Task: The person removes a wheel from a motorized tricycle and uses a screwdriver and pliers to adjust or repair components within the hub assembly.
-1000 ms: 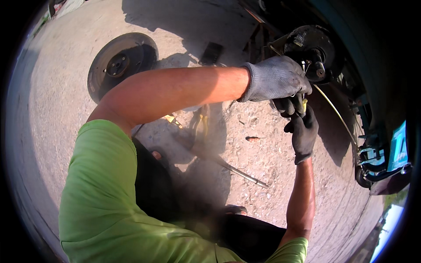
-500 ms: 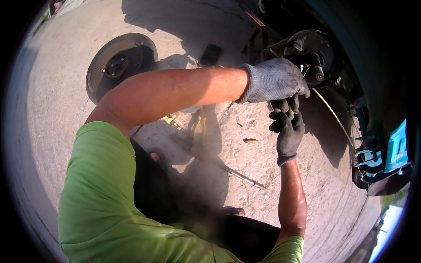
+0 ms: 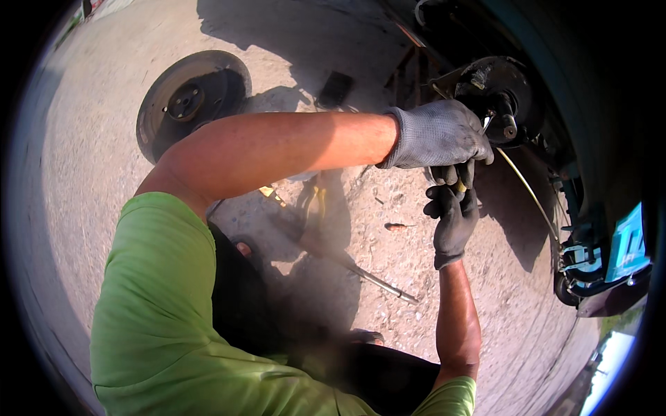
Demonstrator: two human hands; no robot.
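Both my hands wear grey gloves and meet below an axle hub [image 3: 510, 127] on a round dark brake plate [image 3: 479, 73]. My left hand [image 3: 444, 135] comes across from the left, its fingers curled round what looks like a screwdriver. A thin bright shaft shows above that hand, against the hub, and a yellow end [image 3: 461, 186] peeks out under it. Just beneath, my right hand [image 3: 456, 223] has its fingers bent up around this yellow end. Most of the tool is hidden by the gloves.
A large round dark wheel disc [image 3: 156, 104] lies on the rough ground at far left. A small red-handled tool [image 3: 397, 226], a metal bar [image 3: 385, 283] and yellow-handled pliers [image 3: 318, 201] lie nearer. A pale cable [image 3: 522, 179] hangs beside the vehicle at right.
The view has shifted a little, so the hub sits slightly lower in the picture. Both hands keep their hold, and the right has moved slightly left and down.
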